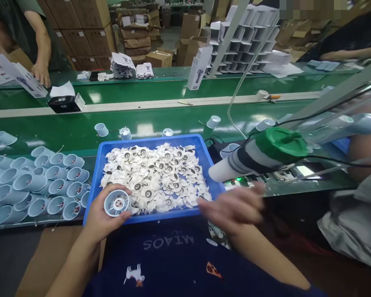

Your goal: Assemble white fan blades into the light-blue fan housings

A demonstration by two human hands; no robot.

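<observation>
My left hand (103, 216) is closed round a light-blue cylindrical housing (117, 203), its open end facing up toward me, with ribs and a small core inside. Below and behind it lies a blue tray (150, 142), filled with small white fan wheels (154, 177) with dark round hubs. Over the tray's right front corner is my right hand (231, 206), smeared by motion, so what its fingers hold, if anything, does not show. To its upper right stands a tilted white cylindrical tool (235, 163) with a green cap and black bands.
Stacked light-blue housings (34, 181) fill the bench at left. Several more sit on the green conveyor (173, 111) behind the tray. Across it stand a white printed box (199, 68) and a black box (66, 101). Co-workers' arms (41, 45) show at left and right.
</observation>
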